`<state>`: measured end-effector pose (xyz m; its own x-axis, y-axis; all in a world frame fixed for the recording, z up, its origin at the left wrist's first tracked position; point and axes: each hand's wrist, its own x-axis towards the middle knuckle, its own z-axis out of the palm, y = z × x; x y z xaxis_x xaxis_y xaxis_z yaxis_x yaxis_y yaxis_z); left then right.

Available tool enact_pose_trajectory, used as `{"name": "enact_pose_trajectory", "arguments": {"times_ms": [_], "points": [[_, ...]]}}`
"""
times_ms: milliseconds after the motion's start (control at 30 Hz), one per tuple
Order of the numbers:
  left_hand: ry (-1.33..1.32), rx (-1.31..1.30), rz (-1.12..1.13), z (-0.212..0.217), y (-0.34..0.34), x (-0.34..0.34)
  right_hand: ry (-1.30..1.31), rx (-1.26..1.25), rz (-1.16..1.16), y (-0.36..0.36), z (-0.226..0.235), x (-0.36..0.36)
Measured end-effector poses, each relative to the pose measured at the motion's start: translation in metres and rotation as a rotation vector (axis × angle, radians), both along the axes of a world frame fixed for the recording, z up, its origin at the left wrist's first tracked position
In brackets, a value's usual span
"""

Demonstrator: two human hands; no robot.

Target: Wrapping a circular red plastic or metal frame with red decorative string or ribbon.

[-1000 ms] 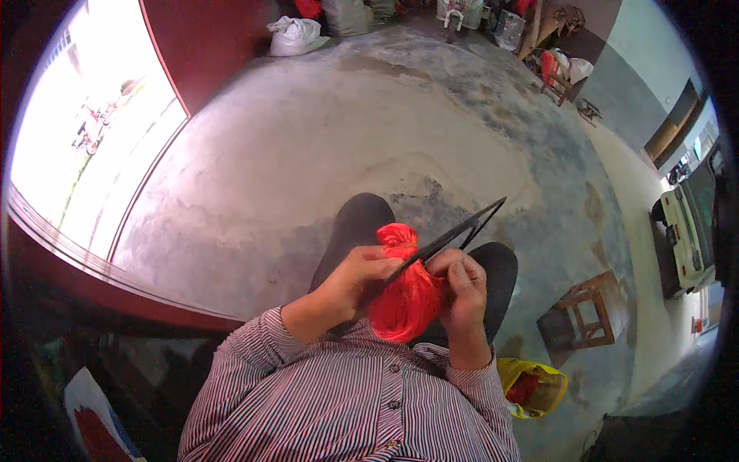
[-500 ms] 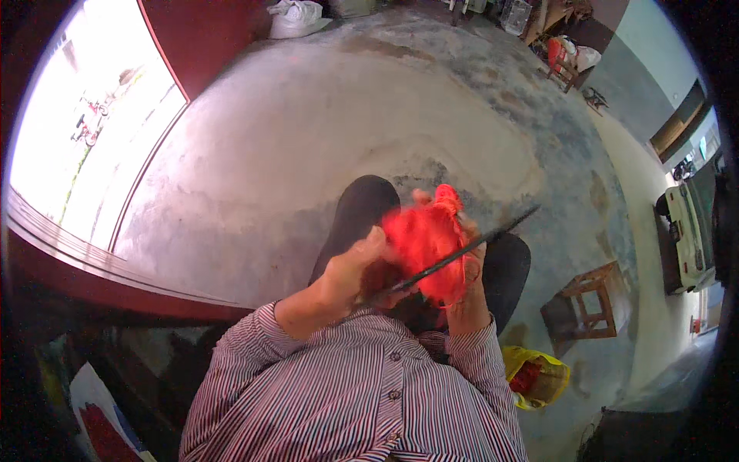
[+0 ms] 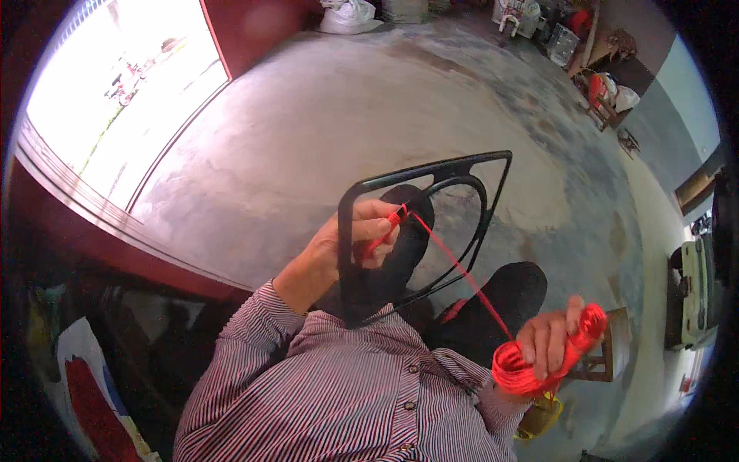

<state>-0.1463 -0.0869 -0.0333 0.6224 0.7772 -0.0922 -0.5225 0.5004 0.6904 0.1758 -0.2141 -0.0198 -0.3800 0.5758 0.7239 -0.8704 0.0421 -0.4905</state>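
In front of my lap, my left hand (image 3: 327,242) reaches through a black frame (image 3: 431,167) with an angular outer rim and a curved inner bar. Its fingers close on the inner bar where red cord (image 3: 396,219) is wrapped round it. From there a single red strand (image 3: 462,269) runs straight down to the right. It ends at a bundled hank of red cord (image 3: 512,371), which my right hand (image 3: 546,339) grips beyond my right knee. Part of the hank is covered by the fingers.
Behind my right hand stand a small wooden stool (image 3: 616,346) and a yellow bag (image 3: 539,420). An open doorway (image 3: 115,115) is at the left. White sacks (image 3: 349,17) lie by the far wall, and a pale vehicle (image 3: 697,289) is at the far right.
My right hand has drawn the hank away to the right and nearer me, stretching out a strand. The black frame, earlier seen nearly edge-on, has turned to show its open shape.
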Motion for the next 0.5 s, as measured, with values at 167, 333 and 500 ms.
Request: {"name": "enact_pose_trajectory", "arguments": {"times_ms": [167, 333, 500], "points": [[-0.023, 0.074, 0.043, -0.001, 0.001, -0.002, -0.074, -0.059, -0.104, -0.025, 0.008, 0.002], [-0.029, 0.126, 0.072, -0.001, 0.001, -0.01, 0.072, -0.623, -0.494, -0.036, -0.003, 0.0], [0.106, 0.132, 0.13, -0.002, -0.006, 0.002, 0.047, -0.855, -0.694, 0.008, -0.038, -0.022]]}}
